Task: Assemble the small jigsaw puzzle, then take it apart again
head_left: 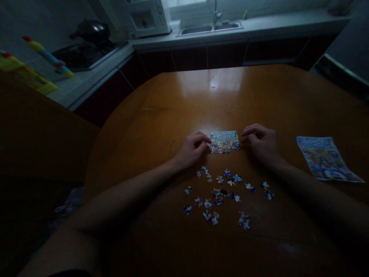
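Observation:
A partly assembled jigsaw puzzle (224,141) lies flat on the brown table, pale blue along its top and multicoloured below, with an uneven lower edge. My left hand (192,148) rests at its left side, fingers loosely bent and fingertips at the edge; a gap shows between thumb and forefinger. On the other side, my right hand (263,145) is held just off the right edge, its fingers bent and apart, with nothing visible in them. Several loose puzzle pieces (208,203) are scattered nearer to me, some showing white or dark backs.
A creased picture sheet (328,158) lies right of my right forearm. Beyond the wooden table (161,104) runs a counter with a sink (198,29), a microwave (147,19) and a dark wok (93,30) on the stove. Colourful packages (27,73) stand at left.

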`<control>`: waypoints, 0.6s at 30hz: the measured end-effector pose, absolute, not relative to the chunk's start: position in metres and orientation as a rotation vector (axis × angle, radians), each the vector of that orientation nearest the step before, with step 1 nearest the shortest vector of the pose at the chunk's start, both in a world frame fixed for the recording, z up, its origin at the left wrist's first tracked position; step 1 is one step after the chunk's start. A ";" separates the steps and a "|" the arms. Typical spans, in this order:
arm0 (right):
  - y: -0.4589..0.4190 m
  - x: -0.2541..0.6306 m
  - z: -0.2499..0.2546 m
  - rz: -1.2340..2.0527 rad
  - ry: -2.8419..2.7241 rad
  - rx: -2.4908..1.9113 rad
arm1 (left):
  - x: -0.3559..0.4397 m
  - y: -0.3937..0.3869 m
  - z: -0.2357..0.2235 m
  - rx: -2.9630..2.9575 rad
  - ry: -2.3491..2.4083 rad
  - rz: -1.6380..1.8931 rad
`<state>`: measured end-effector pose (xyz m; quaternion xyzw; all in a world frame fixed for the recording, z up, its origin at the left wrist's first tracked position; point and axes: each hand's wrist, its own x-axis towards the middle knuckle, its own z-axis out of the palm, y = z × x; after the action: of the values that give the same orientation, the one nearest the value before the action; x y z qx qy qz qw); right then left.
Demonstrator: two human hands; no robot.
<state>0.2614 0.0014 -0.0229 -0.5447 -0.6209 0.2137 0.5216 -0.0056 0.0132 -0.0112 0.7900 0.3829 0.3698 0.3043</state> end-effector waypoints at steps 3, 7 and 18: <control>0.002 0.262 -0.024 0.501 -1.499 -1.307 | -0.006 0.013 -0.012 2.087 1.016 0.983; 0.001 0.262 -0.023 0.515 -1.497 -1.290 | -0.006 0.013 -0.011 2.091 1.020 0.973; 0.001 0.260 -0.021 0.514 -1.488 -1.298 | -0.005 0.012 -0.007 2.083 1.041 0.956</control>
<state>0.2600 0.0011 -0.0210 -0.5420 -0.6216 0.2148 0.5232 -0.0049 0.0118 -0.0073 0.7876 0.3934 0.3614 0.3071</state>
